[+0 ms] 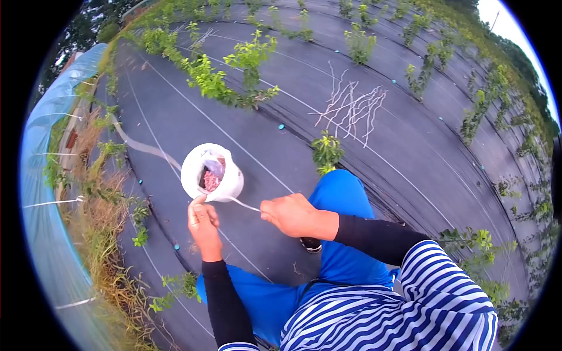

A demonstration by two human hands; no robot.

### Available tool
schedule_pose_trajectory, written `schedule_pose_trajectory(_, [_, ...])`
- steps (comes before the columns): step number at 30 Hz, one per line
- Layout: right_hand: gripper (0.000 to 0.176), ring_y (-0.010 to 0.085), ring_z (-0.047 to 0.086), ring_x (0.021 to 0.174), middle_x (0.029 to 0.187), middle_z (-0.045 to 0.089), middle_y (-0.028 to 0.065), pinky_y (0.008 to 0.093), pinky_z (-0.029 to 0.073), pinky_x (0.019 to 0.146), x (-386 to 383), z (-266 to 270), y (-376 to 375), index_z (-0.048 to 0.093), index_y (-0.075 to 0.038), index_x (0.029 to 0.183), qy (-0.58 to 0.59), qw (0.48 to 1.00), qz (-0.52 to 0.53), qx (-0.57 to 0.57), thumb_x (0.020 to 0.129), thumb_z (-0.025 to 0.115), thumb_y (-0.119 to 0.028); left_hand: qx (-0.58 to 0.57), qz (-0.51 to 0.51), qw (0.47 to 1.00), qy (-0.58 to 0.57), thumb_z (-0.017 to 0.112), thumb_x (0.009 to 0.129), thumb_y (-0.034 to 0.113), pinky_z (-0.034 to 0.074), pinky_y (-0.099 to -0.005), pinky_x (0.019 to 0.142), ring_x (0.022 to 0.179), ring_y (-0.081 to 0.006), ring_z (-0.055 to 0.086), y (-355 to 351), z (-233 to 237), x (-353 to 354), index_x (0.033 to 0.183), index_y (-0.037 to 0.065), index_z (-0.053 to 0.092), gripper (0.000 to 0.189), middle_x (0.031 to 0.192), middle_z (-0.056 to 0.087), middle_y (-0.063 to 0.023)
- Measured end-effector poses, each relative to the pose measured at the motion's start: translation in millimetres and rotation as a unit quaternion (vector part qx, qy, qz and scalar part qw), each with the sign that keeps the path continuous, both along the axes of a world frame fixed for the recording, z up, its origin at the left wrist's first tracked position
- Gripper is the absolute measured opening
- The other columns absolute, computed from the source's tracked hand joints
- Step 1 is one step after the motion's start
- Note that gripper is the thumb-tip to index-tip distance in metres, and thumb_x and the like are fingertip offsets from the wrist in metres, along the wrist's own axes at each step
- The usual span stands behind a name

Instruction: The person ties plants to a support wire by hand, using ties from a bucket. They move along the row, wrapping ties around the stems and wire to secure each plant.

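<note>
A white bucket (234, 180) stands on the dark ground sheet (175, 105), with pinkish pieces (212, 180) and a clear plastic bag (215, 168) inside it. My right hand (293, 215) is closed round the end of a pale thin strip (246, 205), which runs from the bucket's near rim. At the rim's near left side is my left hand (204, 220), its thumb and fingers curled together. What those fingers hold, if anything, is too small to make out.
Leafy plants (246, 64) grow in rows through the sheet. Several pale sticks (357, 108) lie beyond the bucket. A small plant (326, 151) is near my right knee. Dry grass (102, 234) and blue plastic film (50, 234) run along the left.
</note>
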State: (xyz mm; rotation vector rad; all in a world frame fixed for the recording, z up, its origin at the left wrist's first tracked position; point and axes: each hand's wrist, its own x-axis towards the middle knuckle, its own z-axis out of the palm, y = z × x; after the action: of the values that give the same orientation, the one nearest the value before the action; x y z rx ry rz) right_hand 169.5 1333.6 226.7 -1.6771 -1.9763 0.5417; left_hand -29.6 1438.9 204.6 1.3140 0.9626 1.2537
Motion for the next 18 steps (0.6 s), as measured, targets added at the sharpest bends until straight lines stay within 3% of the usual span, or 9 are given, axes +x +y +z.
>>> schedule_pose_trajectory(2, [0.016,0.0342,0.060,0.072,0.075,0.061,0.0126,0.0426,0.048,0.064,16,7,-1,0.055,-0.006,0.087,0.055,0.994,-0.057,0.073,0.090,0.049,-0.021,0.000,-0.001,1.000,-0.003,0.039,0.099,0.029,0.029,-0.0179,0.045,0.051,-0.0041,0.037,5,-9,-3,0.105,0.003,0.054,0.031,0.064,0.044,0.0020])
schedule_pose_trajectory(6, [0.022,0.0252,0.060,0.080,0.083,0.060,0.0111,0.0320,0.047,0.074,106,21,15,0.061,0.000,0.081,0.113,0.964,-0.156,0.186,0.091,0.047,-0.014,-0.176,-0.046,0.974,-0.132,0.039,0.097,0.041,0.031,-0.0221,0.049,0.058,-0.0083,0.041,10,-5,-13,0.104,0.004,0.052,0.040,0.069,0.044,0.0001])
schedule_pose_trajectory(7, [0.024,0.0279,0.060,0.082,0.087,0.061,0.0133,0.0346,0.047,0.075,134,30,17,0.062,-0.001,0.086,0.062,0.954,-0.175,0.236,0.093,0.046,-0.017,-0.226,-0.091,0.949,-0.202,0.038,0.096,0.045,0.033,-0.0246,0.051,0.061,-0.0106,0.042,11,-7,-15,0.103,0.004,0.051,0.045,0.070,0.043,-0.0002])
schedule_pose_trajectory(9, [0.030,0.0344,0.058,0.090,0.097,0.061,0.0174,0.0449,0.046,0.075,191,38,9,0.057,-0.004,0.108,-0.216,0.917,-0.271,0.196,0.091,0.047,-0.027,-0.289,-0.149,0.904,-0.280,0.033,0.095,0.052,0.034,-0.0265,0.055,0.067,-0.0134,0.044,10,-9,-14,0.104,0.005,0.052,0.052,0.074,0.046,-0.0022])
schedule_pose_trajectory(10, [0.037,0.0351,0.060,0.088,0.095,0.062,0.0176,0.0441,0.047,0.076,177,61,9,0.053,-0.004,0.114,-0.137,0.871,-0.453,0.133,0.092,0.047,-0.033,-0.283,-0.174,0.897,-0.291,0.032,0.094,0.054,0.035,-0.0271,0.055,0.068,-0.0148,0.045,5,-12,-16,0.105,0.004,0.052,0.054,0.076,0.048,-0.0035])
schedule_pose_trajectory(11, [0.037,0.0341,0.061,0.087,0.093,0.063,0.0164,0.0421,0.048,0.077,196,51,12,0.056,-0.004,0.110,-0.142,0.852,-0.463,0.202,0.091,0.048,-0.035,-0.266,-0.206,0.891,-0.304,0.031,0.094,0.056,0.035,-0.0276,0.055,0.068,-0.0161,0.046,4,-12,-14,0.106,0.004,0.052,0.057,0.079,0.050,-0.0049])
schedule_pose_trajectory(13, [0.030,0.0317,0.062,0.087,0.091,0.064,0.0146,0.0385,0.049,0.076,166,57,8,0.058,-0.004,0.105,-0.038,0.886,-0.405,0.224,0.090,0.052,-0.029,-0.298,-0.198,0.884,-0.300,0.030,0.093,0.059,0.037,-0.0283,0.057,0.071,-0.0182,0.049,-3,-12,-12,0.107,0.004,0.051,0.060,0.082,0.052,-0.0067])
schedule_pose_trajectory(15, [0.023,0.0291,0.063,0.086,0.092,0.064,0.0129,0.0360,0.049,0.075,106,55,8,0.060,-0.005,0.101,0.042,0.964,-0.214,0.150,0.085,0.058,-0.022,-0.296,-0.210,0.881,-0.303,0.029,0.092,0.060,0.038,-0.0288,0.057,0.072,-0.0187,0.050,-13,-14,-9,0.107,0.004,0.051,0.062,0.082,0.053,-0.0075])
schedule_pose_trajectory(18, [0.027,0.0283,0.063,0.087,0.098,0.064,0.0105,0.0364,0.050,0.075,19,39,9,0.061,-0.010,0.102,-0.002,0.990,-0.022,0.136,0.077,0.065,-0.017,-0.300,-0.221,0.878,-0.301,0.029,0.093,0.057,0.040,-0.0288,0.058,0.074,-0.0184,0.052,-24,-19,-9,0.109,0.004,0.052,0.060,0.086,0.055,-0.0072])
